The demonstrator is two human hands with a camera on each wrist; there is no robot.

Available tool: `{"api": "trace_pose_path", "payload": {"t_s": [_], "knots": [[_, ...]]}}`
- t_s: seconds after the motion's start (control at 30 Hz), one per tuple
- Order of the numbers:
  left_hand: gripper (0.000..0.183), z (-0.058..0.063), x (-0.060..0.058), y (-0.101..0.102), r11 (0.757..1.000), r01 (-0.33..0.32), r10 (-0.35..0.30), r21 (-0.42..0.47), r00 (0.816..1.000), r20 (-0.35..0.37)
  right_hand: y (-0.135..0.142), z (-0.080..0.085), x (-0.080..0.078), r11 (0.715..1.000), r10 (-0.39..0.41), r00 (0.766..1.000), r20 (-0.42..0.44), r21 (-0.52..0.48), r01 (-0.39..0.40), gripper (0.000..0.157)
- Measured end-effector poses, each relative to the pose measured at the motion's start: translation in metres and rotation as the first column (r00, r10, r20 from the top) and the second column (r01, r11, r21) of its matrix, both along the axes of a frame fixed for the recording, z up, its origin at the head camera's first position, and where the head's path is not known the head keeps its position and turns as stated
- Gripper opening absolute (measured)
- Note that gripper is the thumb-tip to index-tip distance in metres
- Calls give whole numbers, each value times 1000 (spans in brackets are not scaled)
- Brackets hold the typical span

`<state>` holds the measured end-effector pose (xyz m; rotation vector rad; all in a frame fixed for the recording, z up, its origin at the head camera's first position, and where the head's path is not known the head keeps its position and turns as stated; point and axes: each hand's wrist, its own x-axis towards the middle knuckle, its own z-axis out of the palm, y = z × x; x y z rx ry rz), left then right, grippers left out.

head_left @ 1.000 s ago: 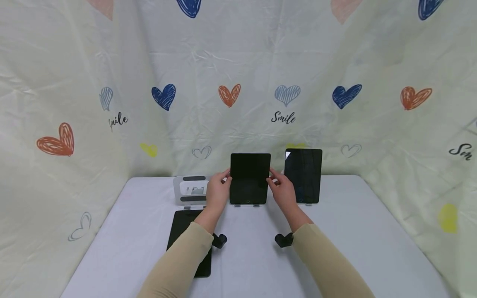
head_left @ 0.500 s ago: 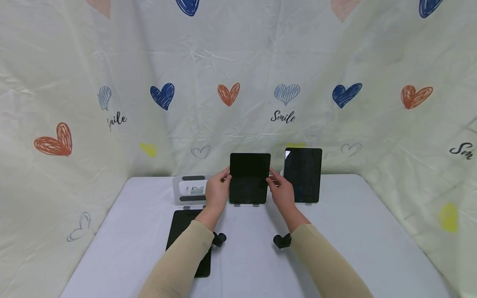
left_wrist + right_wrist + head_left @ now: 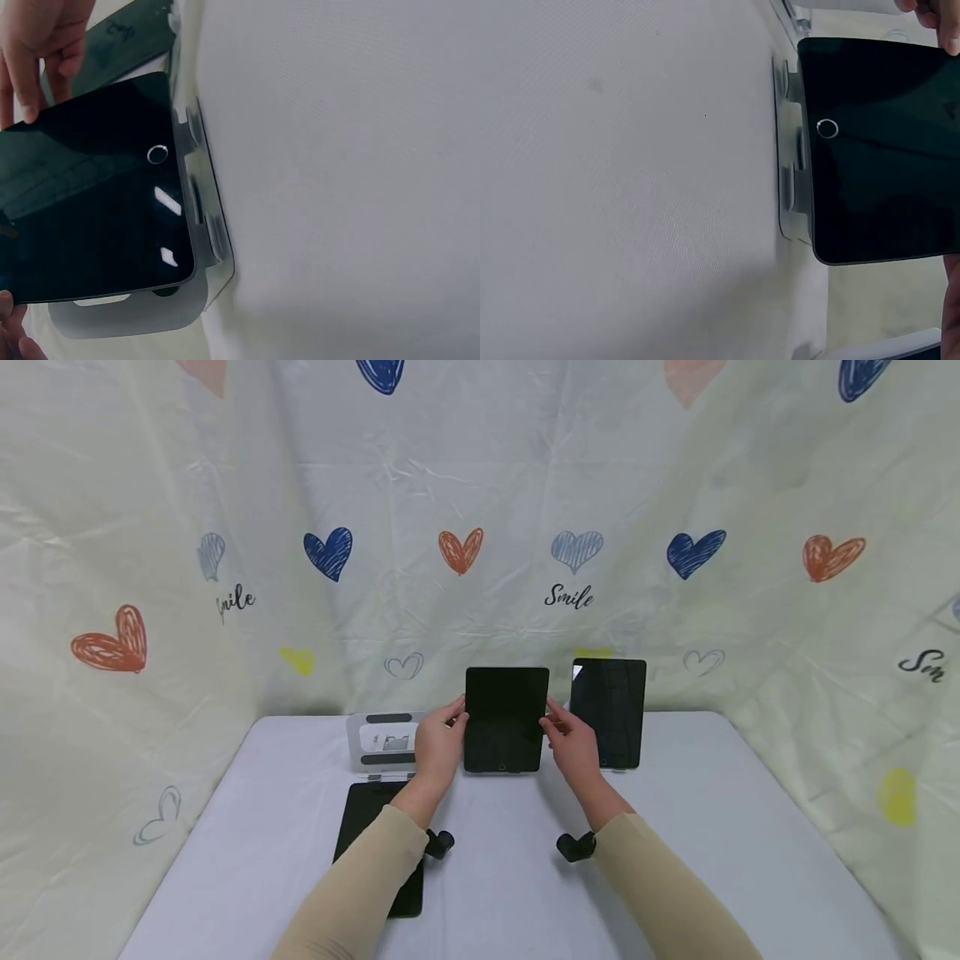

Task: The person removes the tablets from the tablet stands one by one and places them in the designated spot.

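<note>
A black tablet [image 3: 506, 718] is held upright in the middle of the table's far side, its dark screen facing me. The left hand [image 3: 438, 743] pinches its left edge between thumb and fingers. On the opposite edge, the right hand [image 3: 572, 745] grips it likewise. Behind the tablet stands a grey stand [image 3: 127, 322], which sticks out past one side in the left wrist view. The stand's bent front tabs [image 3: 789, 180] lie beyond the tablet's lower edge, and that edge looks slightly off them. Most of the stand is hidden.
To the right, a second tablet [image 3: 609, 710] leans upright on its stand. At the left is a bare stand [image 3: 356, 745] with dark pads. A third tablet [image 3: 367, 810] lies flat before it, partly under the left forearm. A heart-printed curtain [image 3: 495, 635] hangs behind the white table [image 3: 750, 860].
The held tablet has shifted slightly right and looks a little nearer, its lower edge now covering the stand's tabs in the head view. Both hands keep their hold; the right moved slightly right.
</note>
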<state>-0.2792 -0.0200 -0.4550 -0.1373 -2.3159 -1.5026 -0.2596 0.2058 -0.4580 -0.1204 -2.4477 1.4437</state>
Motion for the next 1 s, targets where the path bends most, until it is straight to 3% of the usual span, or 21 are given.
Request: {"api": "trace_pose_path", "payload": {"t_s": [0.3,0.53,0.77,1.0], "knots": [[33,1,11,-7,999,35,-35,2,997,67,3,3,13,998,53,996,69,-44,-50,45],[33,1,23,-16,998,65,-64,-3,986,155,-2,7,25,998,70,985,159,-11,-70,46],[33,3,40,-23,992,120,-123,27,958,260,-2,3,37,997,81,964,253,-17,-79,47],[34,-4,52,-28,986,164,-161,20,932,326,-1,3,54,993,118,954,274,-38,-112,47]]}}
